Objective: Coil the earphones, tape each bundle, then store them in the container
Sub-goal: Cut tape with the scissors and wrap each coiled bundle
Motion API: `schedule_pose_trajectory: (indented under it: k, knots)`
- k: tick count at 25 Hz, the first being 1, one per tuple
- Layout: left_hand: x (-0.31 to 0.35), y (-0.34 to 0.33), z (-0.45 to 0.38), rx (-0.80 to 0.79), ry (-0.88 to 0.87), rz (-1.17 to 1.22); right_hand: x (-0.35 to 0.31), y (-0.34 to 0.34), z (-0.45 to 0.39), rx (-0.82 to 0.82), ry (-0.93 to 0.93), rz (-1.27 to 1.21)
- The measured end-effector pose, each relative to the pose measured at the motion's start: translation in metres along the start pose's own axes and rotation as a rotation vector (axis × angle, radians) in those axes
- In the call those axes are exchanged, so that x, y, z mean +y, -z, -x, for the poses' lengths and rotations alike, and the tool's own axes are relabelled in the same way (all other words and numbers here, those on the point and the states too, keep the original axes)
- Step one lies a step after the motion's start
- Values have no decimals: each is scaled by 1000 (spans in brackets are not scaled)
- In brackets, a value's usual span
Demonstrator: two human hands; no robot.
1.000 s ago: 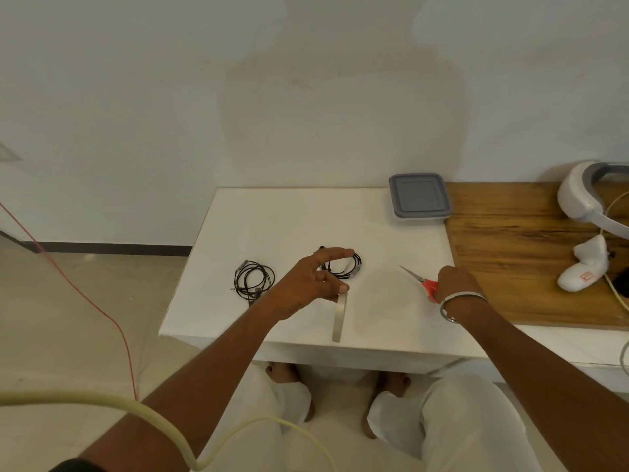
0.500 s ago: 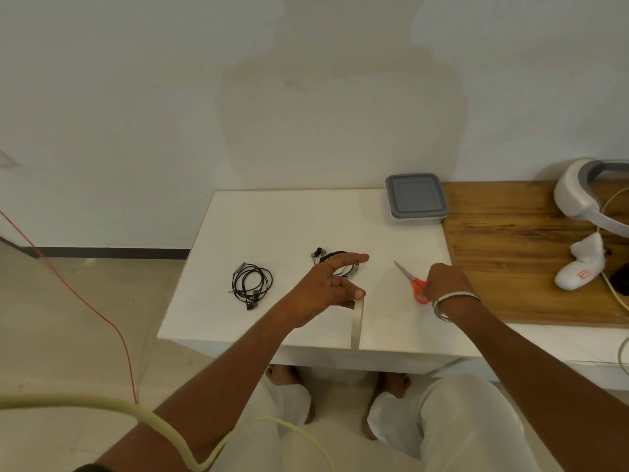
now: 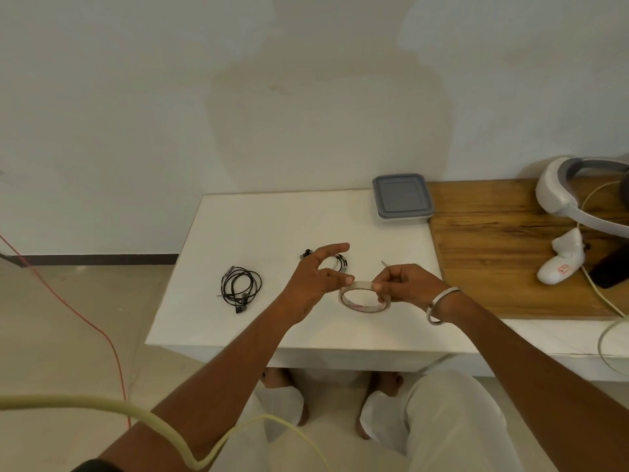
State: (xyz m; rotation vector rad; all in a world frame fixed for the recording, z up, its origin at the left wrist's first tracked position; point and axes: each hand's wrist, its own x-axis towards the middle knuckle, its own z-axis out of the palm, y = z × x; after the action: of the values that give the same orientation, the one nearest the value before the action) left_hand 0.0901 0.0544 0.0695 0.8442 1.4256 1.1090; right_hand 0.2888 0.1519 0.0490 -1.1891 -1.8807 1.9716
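The tape roll (image 3: pixel 365 297) is held above the white table (image 3: pixel 258 219) near its front edge, ring roughly flat, opening facing up, btwn both hands. The right hand (image 3: pixel 403 284) pinches its right rim w/ thumb and fingers curled; the left hand (image 3: pixel 316 279) touches the left rim at the thumb tip, index finger stretched out, other fingers loosely bent. A free tape end can't be made out. One coiled earphone bundle (image 3: pixel 338 261) lies just behind the left hand, partly hidden; a second bundle (image 3: pixel 240 287) sits further left, nearer the left hand. The lidded container (image 3: pixel 402 198) stands at the far right corner, well apart. Next move is judged to be peeling a strip.
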Motion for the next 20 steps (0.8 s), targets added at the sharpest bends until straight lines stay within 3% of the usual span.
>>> schedule_pose_trajectory:
  k: [6,12,16,20]
  knots:
    - [-33,-40,-24,278,100,99,6,-2,5,171,98,381]
    - [-55,-72,-33,415,187,-103,27,-27,2,176,150,963]
    - [-74,-74,-36,409,138,-242,44,-37,0,155,102,1011]
    - [-81,-68,-34,372,114,-219,55,-37,-5,139,34,956]
